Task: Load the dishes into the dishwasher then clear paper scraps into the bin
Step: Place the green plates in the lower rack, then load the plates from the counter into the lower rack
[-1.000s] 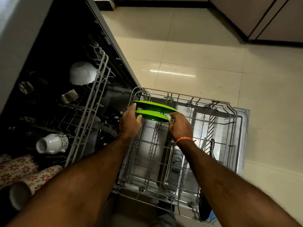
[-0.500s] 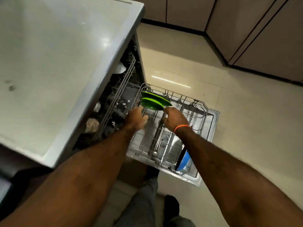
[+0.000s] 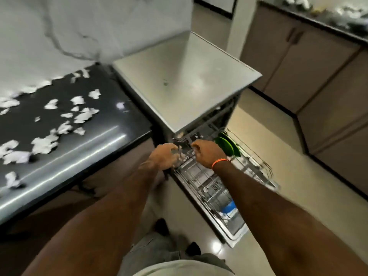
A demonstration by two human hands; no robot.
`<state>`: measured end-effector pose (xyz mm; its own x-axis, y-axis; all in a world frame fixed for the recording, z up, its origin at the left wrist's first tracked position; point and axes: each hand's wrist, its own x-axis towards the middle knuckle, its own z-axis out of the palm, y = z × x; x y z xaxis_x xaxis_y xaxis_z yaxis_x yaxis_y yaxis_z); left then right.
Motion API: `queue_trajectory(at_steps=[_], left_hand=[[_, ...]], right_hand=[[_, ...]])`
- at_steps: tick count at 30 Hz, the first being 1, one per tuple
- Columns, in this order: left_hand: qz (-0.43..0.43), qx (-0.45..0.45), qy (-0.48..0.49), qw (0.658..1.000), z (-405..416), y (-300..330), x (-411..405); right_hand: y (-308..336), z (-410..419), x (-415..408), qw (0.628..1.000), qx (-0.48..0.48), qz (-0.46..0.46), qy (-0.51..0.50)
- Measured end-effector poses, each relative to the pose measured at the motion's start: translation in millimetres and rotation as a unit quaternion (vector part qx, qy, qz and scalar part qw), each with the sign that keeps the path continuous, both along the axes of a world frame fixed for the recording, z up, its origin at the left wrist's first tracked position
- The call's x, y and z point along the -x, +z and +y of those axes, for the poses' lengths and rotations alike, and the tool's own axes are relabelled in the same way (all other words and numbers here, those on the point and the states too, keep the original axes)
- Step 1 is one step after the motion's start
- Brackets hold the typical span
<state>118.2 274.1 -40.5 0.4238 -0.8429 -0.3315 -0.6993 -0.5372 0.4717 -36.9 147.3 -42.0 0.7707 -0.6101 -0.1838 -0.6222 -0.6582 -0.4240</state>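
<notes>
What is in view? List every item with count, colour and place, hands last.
Dishwasher: one, steel grey, centre, door open.
Lower rack: one, grey wire, pulled out over the door.
Plates: two, green, on edge at the rack's far end.
Paper scraps: many, white, scattered on the counter.
Counter: one, black, left.
Cabinets: brown, right.
Wristband: one, orange, right wrist.
Left hand, right hand: at the rack's near edge; grip blurred.

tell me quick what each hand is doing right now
Left hand: fingers curled at the lower rack's edge; grip cannot be told.
Right hand: the same, beside the green plates.
</notes>
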Motion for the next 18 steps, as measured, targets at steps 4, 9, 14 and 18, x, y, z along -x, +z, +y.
queue_trajectory(at_steps=[4,9,14,18], left_hand=[[-0.029,0.028,0.064,0.997,89,43,-37],[-0.062,0.021,0.161,0.985,196,76,-86],[-0.076,0.019,0.262,0.962,302,90,-131],[-0.097,0.014,0.326,0.94,382,93,-160]], right_hand=[[34,68,-71,0.993,0.019,-0.017,0.118],[59,160,-159,0.973,0.018,-0.046,0.225],[74,250,-237,0.949,0.021,-0.056,0.309],[76,319,-286,0.925,0.025,-0.065,0.375]])
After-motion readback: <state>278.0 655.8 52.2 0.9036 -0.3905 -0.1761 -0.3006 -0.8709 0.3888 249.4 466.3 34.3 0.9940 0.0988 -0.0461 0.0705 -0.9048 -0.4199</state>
